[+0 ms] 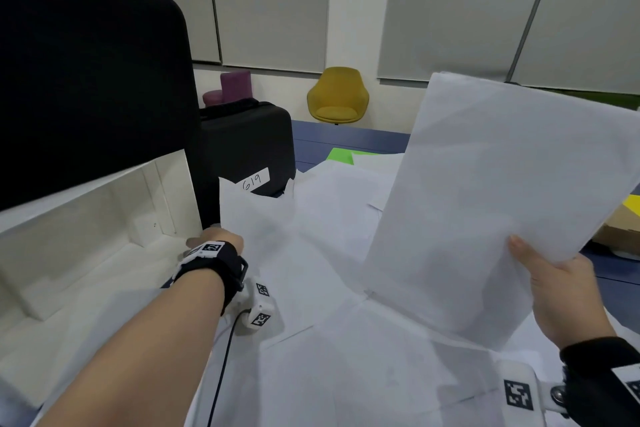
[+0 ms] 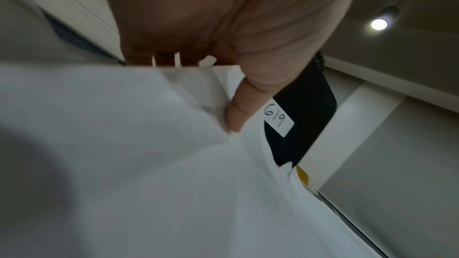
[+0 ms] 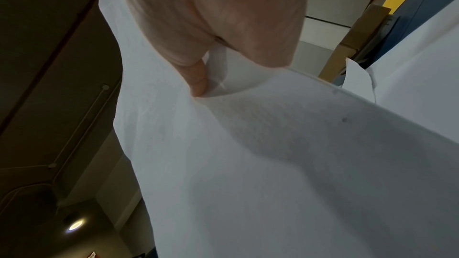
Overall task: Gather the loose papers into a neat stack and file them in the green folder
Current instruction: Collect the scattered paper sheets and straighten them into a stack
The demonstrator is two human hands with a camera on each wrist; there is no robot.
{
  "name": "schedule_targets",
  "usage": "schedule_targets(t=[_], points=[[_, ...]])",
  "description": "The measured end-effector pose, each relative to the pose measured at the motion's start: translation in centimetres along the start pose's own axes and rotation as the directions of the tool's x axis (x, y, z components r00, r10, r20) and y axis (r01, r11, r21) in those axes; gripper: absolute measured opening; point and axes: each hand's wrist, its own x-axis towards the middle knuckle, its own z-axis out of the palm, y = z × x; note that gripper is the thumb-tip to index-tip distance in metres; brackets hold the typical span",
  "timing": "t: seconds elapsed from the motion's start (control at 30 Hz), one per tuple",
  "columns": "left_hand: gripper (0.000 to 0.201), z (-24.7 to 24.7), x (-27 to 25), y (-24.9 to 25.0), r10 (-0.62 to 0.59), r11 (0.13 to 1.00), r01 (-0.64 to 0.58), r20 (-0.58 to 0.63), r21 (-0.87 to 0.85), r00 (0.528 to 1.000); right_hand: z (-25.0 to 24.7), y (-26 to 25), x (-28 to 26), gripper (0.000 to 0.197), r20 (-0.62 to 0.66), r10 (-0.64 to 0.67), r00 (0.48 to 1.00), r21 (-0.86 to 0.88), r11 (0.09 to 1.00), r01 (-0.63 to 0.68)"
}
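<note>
Several loose white papers [image 1: 332, 218] lie spread over the table. My right hand [image 1: 554, 288] holds a bundle of white sheets [image 1: 491, 191] raised and tilted above them, thumb on top; the right wrist view shows the thumb [image 3: 196, 77] pinching those sheets [image 3: 248, 164]. My left hand [image 1: 214, 243] reaches to the far left of the spread and pinches the edge of a sheet [image 1: 256, 218] beside the black case. In the left wrist view the thumb [image 2: 238, 113] presses on that paper [image 2: 149, 164]. A corner of the green folder [image 1: 341, 156] peeks out behind the papers.
A large black case [image 1: 93, 87] stands at left, a smaller black case [image 1: 249, 142] labelled "619" behind the papers. A white open box [image 1: 90, 229] sits at the near left. A cardboard box [image 1: 620, 229] is at right. A yellow chair [image 1: 337, 97] stands on the floor.
</note>
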Motion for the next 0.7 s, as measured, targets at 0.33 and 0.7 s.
schedule_targets(t=[0.33,0.7], points=[[0.024,-1.5,-3.0,0.1,0.101,0.960,-0.092,0.022,-0.264,0.995,-0.9,0.2,-0.5,0.083,0.027,-0.006,1.000,-0.041,0.999,0.007],[0.011,-6.1,-7.7,1.2,0.414,0.680,-0.540,-0.349,-0.495,0.841,-0.5,-1.3,0.4,0.046,0.074,-0.016,0.997,-0.011,1.000,0.017]])
